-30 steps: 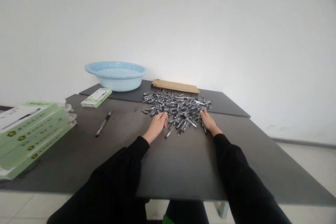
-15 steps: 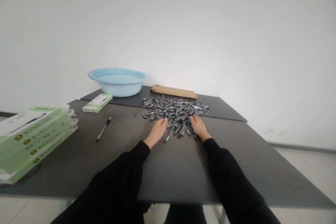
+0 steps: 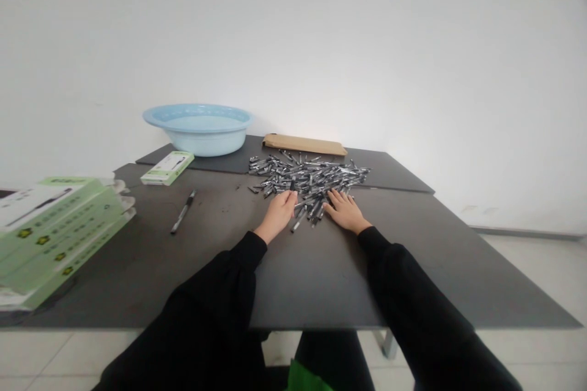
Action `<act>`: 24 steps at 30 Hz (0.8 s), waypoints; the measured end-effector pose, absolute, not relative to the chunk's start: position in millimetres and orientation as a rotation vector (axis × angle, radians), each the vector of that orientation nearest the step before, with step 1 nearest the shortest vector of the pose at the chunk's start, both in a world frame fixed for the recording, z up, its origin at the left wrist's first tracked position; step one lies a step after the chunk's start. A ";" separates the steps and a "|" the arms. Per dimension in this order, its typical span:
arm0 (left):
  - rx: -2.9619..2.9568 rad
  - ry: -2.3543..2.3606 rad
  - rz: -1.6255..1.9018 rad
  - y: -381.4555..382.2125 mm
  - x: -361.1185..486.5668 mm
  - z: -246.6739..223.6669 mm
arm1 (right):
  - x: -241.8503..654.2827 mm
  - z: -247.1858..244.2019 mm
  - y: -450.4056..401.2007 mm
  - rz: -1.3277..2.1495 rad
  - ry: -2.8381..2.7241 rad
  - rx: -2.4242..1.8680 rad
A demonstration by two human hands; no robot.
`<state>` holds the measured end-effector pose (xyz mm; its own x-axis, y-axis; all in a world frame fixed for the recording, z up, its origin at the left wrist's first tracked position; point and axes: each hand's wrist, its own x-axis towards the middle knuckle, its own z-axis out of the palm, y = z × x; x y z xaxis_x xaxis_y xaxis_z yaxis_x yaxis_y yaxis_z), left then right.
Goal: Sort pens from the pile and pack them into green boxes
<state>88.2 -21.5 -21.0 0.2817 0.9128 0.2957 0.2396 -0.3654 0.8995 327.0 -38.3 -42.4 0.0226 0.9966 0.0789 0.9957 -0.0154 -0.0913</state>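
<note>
A loose heap of black-and-clear pens is spread over the middle of the dark table. My left hand is closed at the heap's near left edge, with the dark end of a pen standing up from its fingers. The rest of that pen is hidden by the hand. On the heap's near right edge lies my right hand, palm down, fingers spread over several pens and gripping none that I can see.
One single pen lies apart on the left. Behind it are a green-and-white box and a light blue basin. Several similar boxes are stacked at the near left. Brown cardboard lies behind the heap, near the wall.
My right hand has shifted slightly left, its fingers spreading wider over the pens. My left hand keeps its closed grip. The whole view has tilted down a little.
</note>
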 end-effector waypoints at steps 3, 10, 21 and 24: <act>1.801 1.041 1.113 -21.7 88.9 -20.5 | 337.8 -42.1 -41.0 0.027 -2.067 -2.196; 1.836 1.034 1.086 -25.4 89.8 -18.2 | 355.8 -44.4 -51.1 0.087 -1.909 -2.229; 1.869 1.012 1.055 -26.7 92.6 -21.5 | 362.5 -29.6 -54.1 -0.020 -1.687 -2.271; 1.885 1.019 1.040 -28.9 93.3 -21.4 | 358.1 -27.7 -52.4 -0.051 -1.636 -2.292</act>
